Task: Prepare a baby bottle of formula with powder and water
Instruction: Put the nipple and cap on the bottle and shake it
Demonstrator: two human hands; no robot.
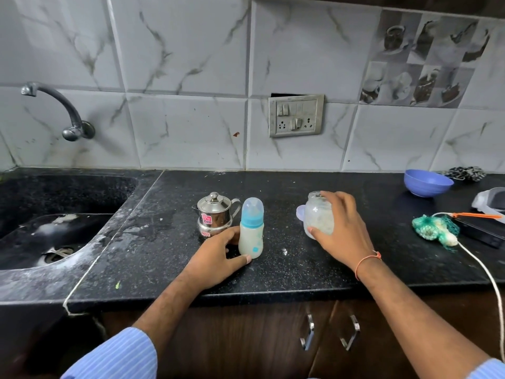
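Observation:
A baby bottle [251, 231] with a blue collar and clear cap stands upright on the black counter [153, 258], holding whitish liquid. My left hand [218, 258] curls around its base, thumb and fingers touching it. To the right, my right hand [343, 231] grips a clear glass jar [318, 217] dusted inside with white powder. The jar's pale lid [300, 213] shows just to its left. A small steel pot [214, 214] with a lid stands right behind the bottle.
A sink [54, 220] with a wall tap [54, 105] lies at the left. At the right are a blue bowl [427, 183], a green net bag [434, 228], a dark flat device [483, 231] and a white cable [489, 274]. Cupboard handles [308, 332] sit below the counter edge.

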